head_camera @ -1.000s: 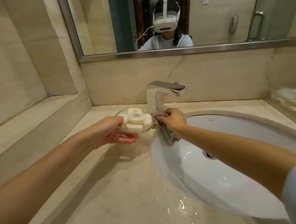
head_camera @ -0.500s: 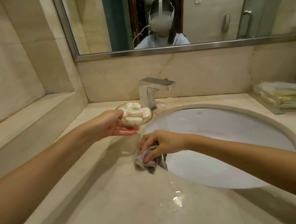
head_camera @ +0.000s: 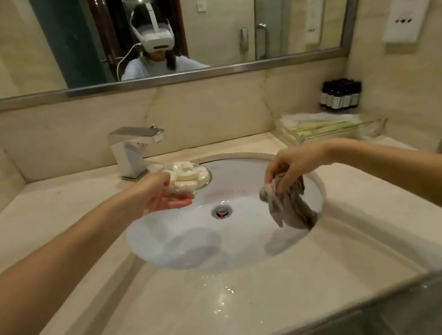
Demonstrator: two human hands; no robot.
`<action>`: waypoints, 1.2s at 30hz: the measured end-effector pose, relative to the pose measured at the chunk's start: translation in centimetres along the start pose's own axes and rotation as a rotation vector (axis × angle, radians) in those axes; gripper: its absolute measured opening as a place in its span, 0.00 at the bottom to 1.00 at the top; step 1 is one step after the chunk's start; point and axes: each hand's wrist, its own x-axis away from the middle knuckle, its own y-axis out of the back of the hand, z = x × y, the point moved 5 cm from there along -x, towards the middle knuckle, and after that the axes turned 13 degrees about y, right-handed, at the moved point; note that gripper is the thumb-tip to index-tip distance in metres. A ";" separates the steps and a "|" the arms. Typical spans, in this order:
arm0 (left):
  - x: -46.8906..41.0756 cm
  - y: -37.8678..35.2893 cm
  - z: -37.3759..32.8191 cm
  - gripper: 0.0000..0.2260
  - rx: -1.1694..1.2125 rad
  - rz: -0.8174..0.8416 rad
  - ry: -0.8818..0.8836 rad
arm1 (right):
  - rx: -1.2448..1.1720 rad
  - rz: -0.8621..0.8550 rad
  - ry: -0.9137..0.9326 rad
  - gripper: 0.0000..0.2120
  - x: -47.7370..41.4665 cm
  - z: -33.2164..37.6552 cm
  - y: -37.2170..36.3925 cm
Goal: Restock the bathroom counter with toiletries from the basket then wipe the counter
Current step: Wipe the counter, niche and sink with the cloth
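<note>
- Cloth (head_camera: 286, 203), grey and crumpled, hangs from the right hand (head_camera: 290, 168), whose fingertips pinch its top. Its lower end trails onto the inner wall of the sink (head_camera: 185, 245) on the right side, just under the rim.
- Half a second ago that cloth was bunched under the same hand on the bench (head_camera: 52, 217) at the sink's front left edge. It has since crossed the bowl and come up off the stone.
- Over on the other side, the left hand (head_camera: 161, 196) carries a glass dish (head_camera: 202, 182) of round white soaps (head_camera: 185, 173), fingers beneath it and thumb at its near edge, in the air above the sink's left rim, near the faucet (head_camera: 134, 150).
- Before, the dish was held over the bench; now it is out over the bowl.
- Water drops (head_camera: 224, 290) glisten on the bench in front of the sink.
- At the back right stands a clear tray (head_camera: 327, 126) of packets, with dark bottles (head_camera: 341, 95) in the corner behind it.
</note>
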 end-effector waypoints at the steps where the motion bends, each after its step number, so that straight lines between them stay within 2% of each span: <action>1: -0.6 -0.8 -0.2 0.12 0.011 0.004 0.000 | -0.052 -0.172 -0.023 0.09 1.0 -1.4 1.9; 3: -2.1 -2.2 -0.7 0.12 0.046 0.005 -0.011 | -0.164 -0.490 -0.052 0.09 2.6 -4.3 4.7; 6: -5.0 -3.7 -1.6 0.16 0.118 -0.002 -0.032 | -0.314 -0.844 -0.086 0.08 3.7 -8.2 6.5; 7: -6.1 -4.2 -1.9 0.17 0.138 -0.011 -0.032 | -0.285 -0.924 -0.099 0.08 3.7 -9.1 6.7; 9: -8.0 -5.3 -2.7 0.18 0.161 -0.018 -0.034 | -0.079 -1.007 -0.151 0.08 2.9 -10.3 6.9; 12: -10.8 -6.3 -4.6 0.18 0.194 -0.038 -0.051 | 0.289 -1.025 -0.125 0.09 0.6 -10.5 6.9; 14: -12.9 -6.2 -6.1 0.19 0.222 -0.060 -0.081 | 0.430 -1.022 -0.038 0.07 -1.3 -10.2 7.4; 18: -15.8 -5.8 -8.3 0.19 0.236 -0.071 -0.122 | 0.629 -0.901 0.106 0.08 -6.3 -9.7 8.3; 22: -18.4 -5.6 -9.4 0.17 0.209 -0.088 -0.116 | 0.685 -0.827 0.057 0.15 -10.4 -10.7 8.4; 27: -19.9 -6.6 -9.1 0.13 0.272 -0.016 -0.063 | 0.466 -0.715 -0.097 0.16 -12.4 -14.7 9.1; 31: -20.1 -7.2 -9.2 0.14 0.265 0.021 -0.041 | 0.508 -0.567 -0.190 0.20 -12.4 -15.3 8.7; 36: -19.1 -7.7 -8.4 0.18 0.249 0.074 -0.011 | 0.653 -0.592 -0.200 0.17 -10.0 -14.0 6.9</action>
